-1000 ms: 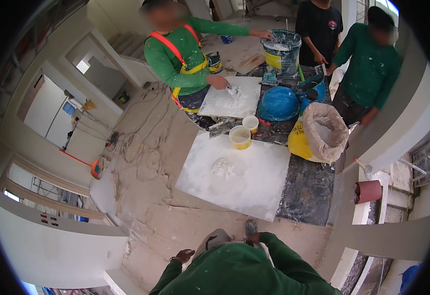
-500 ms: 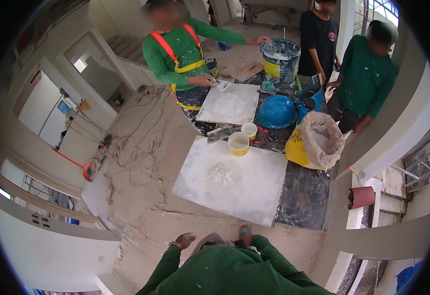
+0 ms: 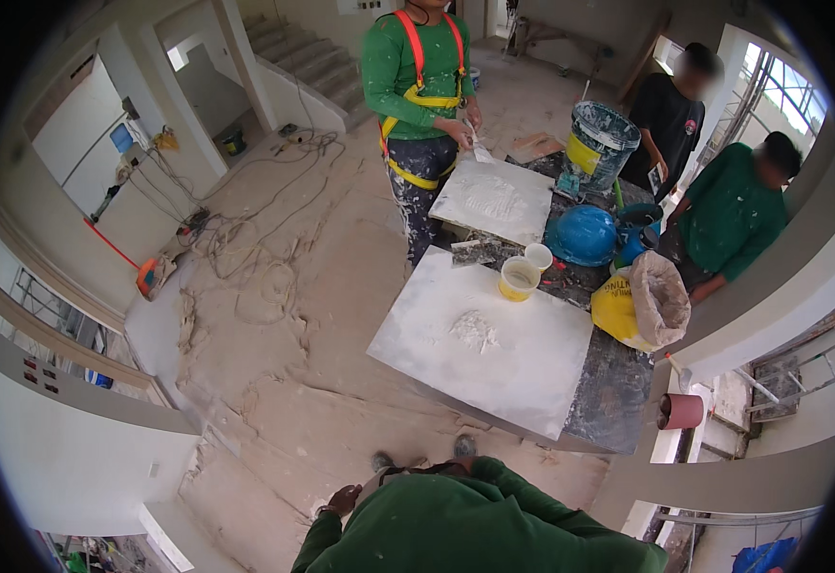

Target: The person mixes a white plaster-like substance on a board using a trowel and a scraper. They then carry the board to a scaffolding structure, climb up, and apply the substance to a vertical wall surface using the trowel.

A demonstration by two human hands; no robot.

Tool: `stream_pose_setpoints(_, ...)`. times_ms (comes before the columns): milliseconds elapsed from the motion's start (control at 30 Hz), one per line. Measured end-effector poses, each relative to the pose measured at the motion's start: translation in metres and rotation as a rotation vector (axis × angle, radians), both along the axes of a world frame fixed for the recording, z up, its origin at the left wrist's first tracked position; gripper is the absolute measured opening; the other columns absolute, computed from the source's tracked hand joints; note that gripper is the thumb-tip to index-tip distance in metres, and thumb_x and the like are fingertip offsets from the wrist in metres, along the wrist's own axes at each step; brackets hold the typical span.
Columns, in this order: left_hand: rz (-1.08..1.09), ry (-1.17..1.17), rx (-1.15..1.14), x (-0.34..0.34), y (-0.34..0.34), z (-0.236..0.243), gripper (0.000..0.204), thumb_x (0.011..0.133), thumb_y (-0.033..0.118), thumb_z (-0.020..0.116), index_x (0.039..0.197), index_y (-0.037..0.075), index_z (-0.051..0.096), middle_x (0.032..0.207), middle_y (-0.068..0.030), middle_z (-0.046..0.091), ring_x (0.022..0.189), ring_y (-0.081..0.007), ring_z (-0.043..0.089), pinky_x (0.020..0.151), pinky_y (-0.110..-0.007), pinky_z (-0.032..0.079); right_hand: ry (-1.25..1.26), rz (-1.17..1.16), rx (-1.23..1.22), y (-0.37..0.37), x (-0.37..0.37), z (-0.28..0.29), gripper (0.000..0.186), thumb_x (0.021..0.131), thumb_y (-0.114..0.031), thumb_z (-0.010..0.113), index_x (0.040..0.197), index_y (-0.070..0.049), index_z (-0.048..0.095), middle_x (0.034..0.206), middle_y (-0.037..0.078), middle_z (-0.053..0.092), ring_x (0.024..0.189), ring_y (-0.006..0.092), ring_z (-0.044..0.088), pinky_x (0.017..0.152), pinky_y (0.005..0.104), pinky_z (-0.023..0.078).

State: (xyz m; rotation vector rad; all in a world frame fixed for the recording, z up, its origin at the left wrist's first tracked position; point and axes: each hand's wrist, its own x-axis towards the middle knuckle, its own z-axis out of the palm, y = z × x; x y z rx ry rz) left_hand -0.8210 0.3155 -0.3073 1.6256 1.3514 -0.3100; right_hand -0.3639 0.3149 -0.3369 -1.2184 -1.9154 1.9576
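Note:
My left hand (image 3: 344, 499) hangs beside my hip, with a band at its wrist; its fingers are too dark and small to make out, and no object shows in it. At my waist, my right hand (image 3: 459, 466) is mostly covered by my green sleeve, so its fingers are hidden. Both hands are apart from the table. In front of me a large white board (image 3: 417, 325) carries a small heap of white powder or paste (image 3: 475, 330). Two small tubs, one yellow-banded (image 3: 519, 278) and one whiter (image 3: 538, 256), stand at its far edge.
Across the table, a person in a harness (image 3: 417, 86) holds a scraper (image 3: 481, 153) over a second white board (image 3: 523, 215). Two more people stand at right. A bucket (image 3: 604, 143), blue helmet (image 3: 582, 236) and yellow sack (image 3: 618, 307) crowd the table. Cables (image 3: 246, 210) lie leftward.
My view has shifted, so the table sits lower and further right. My left hand has drawn closer to my body. The harnessed person's hand has left the bucket, and both their hands are near the scraper.

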Motion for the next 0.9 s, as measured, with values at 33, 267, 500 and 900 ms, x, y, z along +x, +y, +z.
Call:
stream_pose_setpoints(33,0.040,-0.021,0.057,-0.007,-0.007,-0.003,0.069,0.098,0.062,0.034,0.128,0.004,0.056,0.123,-0.0217,0.063,0.117,-0.0407,0.057,0.102,-0.045,0.043,-0.021,-0.030,0.041,-0.005,-0.006,-0.049,0.057,0.089,-0.043,0.058,0.136,-0.011,0.056,0.138,0.016,0.056,0.122,0.0336,0.056,0.108,0.0443,0.039)
stream_pose_setpoints(267,0.335,0.110,-0.098,-0.137,-0.041,-0.084,0.081,0.091,0.069,0.040,0.128,-0.001,0.059,0.133,-0.0225,0.058,0.127,-0.0368,0.051,0.109,-0.042,0.038,-0.523,0.486,0.237,0.064,-0.127,0.021,0.041,0.094,-0.040,0.053,0.129,-0.019,0.060,0.128,0.018,0.061,0.114,0.0383,0.058,0.097,0.0514,0.045)
stream_pose_setpoints(500,0.423,0.085,-0.291,-0.215,0.018,-0.082,0.063,0.098,0.058,0.036,0.119,0.006,0.065,0.124,-0.0195,0.063,0.118,-0.0372,0.057,0.102,-0.046,0.043,-0.663,0.357,0.123,0.149,-0.216,0.099,0.081,0.082,-0.070,0.053,0.129,-0.005,0.060,0.132,0.020,0.059,0.119,0.0369,0.058,0.103,0.0455,0.043)
stream_pose_setpoints(900,0.599,-0.233,-0.099,-0.172,0.276,0.015,0.064,0.093,0.049,0.061,0.132,-0.002,0.056,0.123,-0.0162,0.064,0.101,-0.0256,0.066,0.085,-0.038,0.055,-0.491,0.369,-0.051,0.332,-0.303,0.089,0.080,0.085,-0.071,0.053,0.132,-0.007,0.059,0.134,0.017,0.058,0.120,0.0355,0.058,0.101,0.0433,0.046)
